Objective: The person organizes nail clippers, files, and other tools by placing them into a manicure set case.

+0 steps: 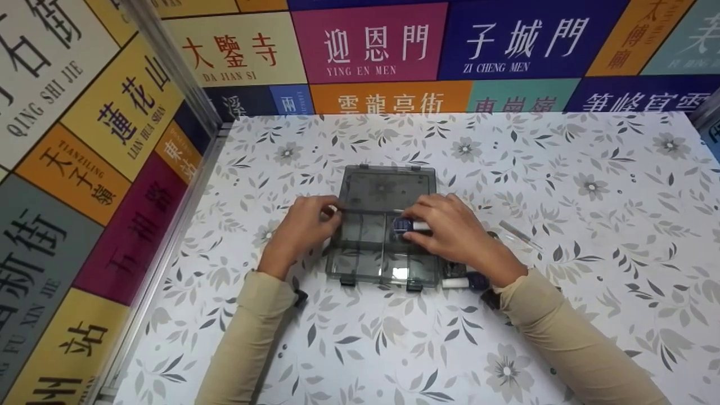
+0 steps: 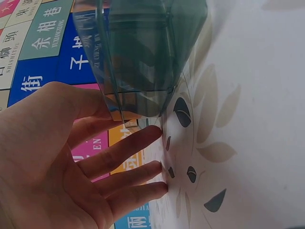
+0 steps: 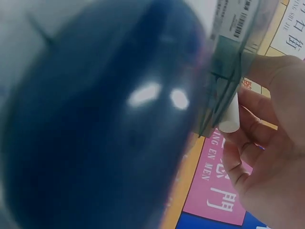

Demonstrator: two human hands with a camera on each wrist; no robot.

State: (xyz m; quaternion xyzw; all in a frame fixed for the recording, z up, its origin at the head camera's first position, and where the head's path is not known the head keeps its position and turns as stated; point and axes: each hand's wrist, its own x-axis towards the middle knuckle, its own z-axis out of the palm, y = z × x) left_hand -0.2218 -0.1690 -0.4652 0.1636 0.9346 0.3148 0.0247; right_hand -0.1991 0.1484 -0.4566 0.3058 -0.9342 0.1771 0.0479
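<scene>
- A white surface (image 1: 337, 349) printed with grey flowers and leaves carries everything; colourful panels (image 1: 371, 50) with Chinese characters rise behind it and on the left.
- The smoky grey, see-through plastic compartment case (image 1: 388, 188) lies near the middle of the surface, its two dark latches on the near edge.
- Just beside the case's near right corner lies a second small bottle (image 1: 477, 281), dark blue with a white cylindrical cap, partly hidden by the right wrist.
- A slender, clear strip (image 1: 520, 235) lies beyond the right forearm, which blocks part of that patch.
- A blurred, dark blue rounded form (image 3: 114, 109) fills much of the right wrist view (too close to make out properly), partly screening the work.
- The right hand (image 1: 450, 228) has a narrow grip, fingers and thumb pinching a small dark blue bottle with a white cap (image 1: 403, 226) over the case, right of its central divider; whether it touches the bottom, I cannot tell.
- The left hand (image 1: 306, 225) has a loose grip at the case's left edge, three fingers extended and spread.
</scene>
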